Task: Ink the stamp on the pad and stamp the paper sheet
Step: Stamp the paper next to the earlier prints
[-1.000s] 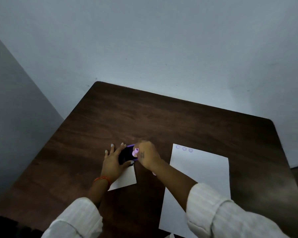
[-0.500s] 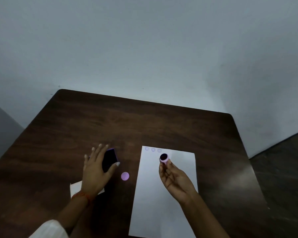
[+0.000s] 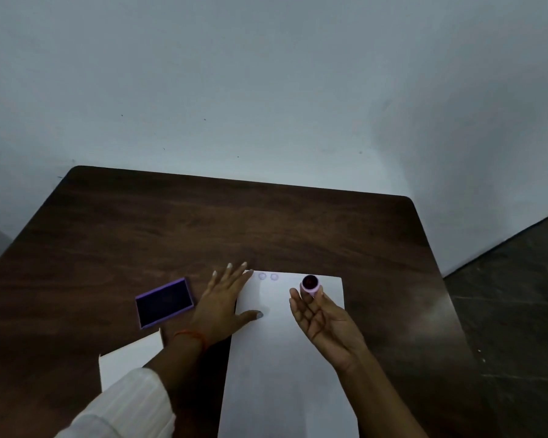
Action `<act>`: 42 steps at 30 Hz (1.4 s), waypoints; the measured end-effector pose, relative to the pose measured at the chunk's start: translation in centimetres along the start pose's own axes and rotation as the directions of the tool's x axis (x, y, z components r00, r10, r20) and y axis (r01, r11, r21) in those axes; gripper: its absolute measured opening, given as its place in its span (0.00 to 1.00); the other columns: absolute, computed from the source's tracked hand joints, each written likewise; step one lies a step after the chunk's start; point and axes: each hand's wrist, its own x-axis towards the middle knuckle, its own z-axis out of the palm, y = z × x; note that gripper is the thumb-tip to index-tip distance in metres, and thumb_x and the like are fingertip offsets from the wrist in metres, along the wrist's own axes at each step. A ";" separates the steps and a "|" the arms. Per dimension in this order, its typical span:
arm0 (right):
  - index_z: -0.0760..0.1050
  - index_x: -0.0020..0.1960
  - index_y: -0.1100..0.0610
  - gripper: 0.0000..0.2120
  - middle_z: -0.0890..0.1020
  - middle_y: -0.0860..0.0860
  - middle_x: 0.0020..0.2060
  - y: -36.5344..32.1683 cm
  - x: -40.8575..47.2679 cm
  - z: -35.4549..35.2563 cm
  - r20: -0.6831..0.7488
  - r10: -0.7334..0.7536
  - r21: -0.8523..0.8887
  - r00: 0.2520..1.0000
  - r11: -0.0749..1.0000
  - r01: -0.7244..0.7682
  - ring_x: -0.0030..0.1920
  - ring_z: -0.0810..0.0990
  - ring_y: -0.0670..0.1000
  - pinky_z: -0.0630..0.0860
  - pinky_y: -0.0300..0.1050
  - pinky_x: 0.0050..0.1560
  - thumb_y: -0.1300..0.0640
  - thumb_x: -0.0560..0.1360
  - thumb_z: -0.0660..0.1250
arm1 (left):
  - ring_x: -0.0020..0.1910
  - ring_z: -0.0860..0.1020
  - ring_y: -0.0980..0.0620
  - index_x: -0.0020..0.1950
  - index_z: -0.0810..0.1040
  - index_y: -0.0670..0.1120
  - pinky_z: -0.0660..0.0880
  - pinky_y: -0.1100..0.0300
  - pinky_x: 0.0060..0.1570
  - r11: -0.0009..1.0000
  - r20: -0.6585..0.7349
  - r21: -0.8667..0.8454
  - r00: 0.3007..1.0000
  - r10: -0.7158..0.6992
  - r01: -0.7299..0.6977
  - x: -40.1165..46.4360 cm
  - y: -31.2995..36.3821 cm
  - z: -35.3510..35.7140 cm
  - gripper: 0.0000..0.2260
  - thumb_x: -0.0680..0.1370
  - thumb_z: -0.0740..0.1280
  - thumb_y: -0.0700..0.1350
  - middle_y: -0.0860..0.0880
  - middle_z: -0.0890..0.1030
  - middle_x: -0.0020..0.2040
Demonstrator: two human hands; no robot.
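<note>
Having left the pad, left hand now flat on sheet.

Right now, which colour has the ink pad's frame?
Purple, around a dark inked centre; the ink pad shows in the head view.

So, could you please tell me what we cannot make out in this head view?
- Stamp marks on the paper sheet: too small and faint to read.
- A possible third mark: the left hand covers that corner.
- Sheet's near end: cut off by the bottom edge.
- Inked face of the stamp: too dark for any design.
</note>
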 end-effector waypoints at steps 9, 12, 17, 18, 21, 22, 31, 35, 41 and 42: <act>0.84 0.45 0.61 0.10 0.87 0.58 0.44 -1.0 1.5 -0.6 -0.041 -0.055 -0.084 0.998 0.995 0.052 0.46 0.86 0.54 0.84 0.46 0.41 0.62 0.67 0.66 | 0.77 0.45 0.50 0.76 0.50 0.51 0.40 0.49 0.75 1.000 0.045 0.006 0.999 -0.013 0.012 0.9 -0.3 0.6 0.40 0.71 0.64 0.64 0.52 0.50 0.78; 0.80 0.47 0.59 0.07 0.86 0.55 0.44 -1.4 2.7 -0.1 -0.179 -0.204 -0.325 0.963 0.936 0.138 0.45 0.85 0.54 0.84 0.42 0.38 0.65 0.71 0.67 | 0.77 0.45 0.50 0.76 0.50 0.50 0.39 0.49 0.75 1.000 0.018 0.003 1.000 -0.014 0.014 0.7 -0.2 1.0 0.40 0.71 0.63 0.65 0.52 0.50 0.78; 0.79 0.44 0.51 0.03 0.82 0.43 0.39 -0.9 4.9 0.4 0.009 -0.635 -0.944 0.773 0.250 0.216 0.43 0.81 0.46 0.77 0.29 0.37 0.58 0.71 0.71 | 0.77 0.45 0.50 0.76 0.50 0.50 0.40 0.48 0.75 0.999 -0.001 -0.015 1.000 -0.031 0.031 0.6 -0.1 1.2 0.41 0.71 0.65 0.64 0.52 0.51 0.78; 0.80 0.43 0.52 0.01 0.83 0.43 0.37 -0.7 5.3 0.5 0.112 -0.663 -0.967 0.740 0.099 0.235 0.41 0.81 0.45 0.75 0.26 0.37 0.57 0.72 0.70 | 0.77 0.45 0.50 0.76 0.50 0.50 0.39 0.48 0.75 0.999 0.001 -0.021 0.999 -0.035 0.035 0.6 -0.1 1.2 0.41 0.71 0.65 0.64 0.52 0.51 0.78; 0.81 0.48 0.61 0.07 0.85 0.54 0.43 -0.6 6.6 0.3 0.350 -0.593 -0.934 0.725 -0.276 0.225 0.44 0.81 0.49 0.73 0.25 0.47 0.59 0.74 0.68 | 0.77 0.44 0.50 0.76 0.49 0.51 0.38 0.48 0.75 0.998 0.014 -0.047 0.999 -0.043 0.044 0.7 -0.1 1.2 0.41 0.71 0.65 0.64 0.52 0.51 0.78; 0.81 0.51 0.63 0.08 0.85 0.57 0.47 -0.6 7.1 0.2 0.384 -0.538 -0.909 0.750 -0.362 0.206 0.47 0.82 0.52 0.75 0.32 0.52 0.61 0.74 0.68 | 0.77 0.44 0.50 0.76 0.49 0.51 0.38 0.48 0.74 0.998 0.017 -0.051 0.999 -0.044 0.045 0.7 -0.1 1.1 0.41 0.71 0.65 0.64 0.52 0.51 0.78; 0.79 0.55 0.61 0.10 0.83 0.59 0.54 -0.2 8.1 0.2 0.347 -0.385 -0.816 0.855 -0.574 0.073 0.51 0.81 0.58 0.76 0.44 0.56 0.61 0.74 0.67 | 0.77 0.43 0.50 0.76 0.49 0.51 0.36 0.49 0.74 0.996 0.034 -0.070 0.998 -0.047 0.050 0.7 -0.1 1.2 0.41 0.71 0.65 0.64 0.53 0.50 0.78; 0.74 0.60 0.60 0.15 0.80 0.58 0.59 -0.1 8.2 0.7 0.240 -0.335 -0.808 0.911 -0.589 -0.003 0.56 0.79 0.58 0.74 0.46 0.60 0.58 0.75 0.66 | 0.77 0.44 0.49 0.76 0.49 0.51 0.36 0.49 0.74 0.996 0.029 -0.074 0.998 -0.048 0.051 0.7 -0.1 1.1 0.41 0.71 0.66 0.63 0.52 0.50 0.78; 0.71 0.63 0.62 0.18 0.77 0.58 0.63 -0.1 8.6 1.5 0.180 -0.306 -0.765 0.935 -0.641 -0.062 0.62 0.75 0.58 0.70 0.47 0.65 0.56 0.75 0.66 | 0.77 0.42 0.50 0.76 0.47 0.52 0.36 0.49 0.73 0.996 0.046 -0.064 0.998 -0.053 0.056 0.7 -0.3 1.2 0.41 0.71 0.64 0.64 0.53 0.48 0.79; 0.71 0.63 0.62 0.18 0.76 0.58 0.63 -0.2 8.7 1.5 0.177 -0.300 -0.761 0.937 -0.646 -0.063 0.62 0.74 0.58 0.69 0.47 0.66 0.56 0.75 0.66 | 0.77 0.42 0.50 0.76 0.47 0.52 0.35 0.50 0.73 0.996 0.046 -0.062 0.998 -0.053 0.056 0.8 -0.3 1.3 0.41 0.71 0.64 0.65 0.53 0.48 0.79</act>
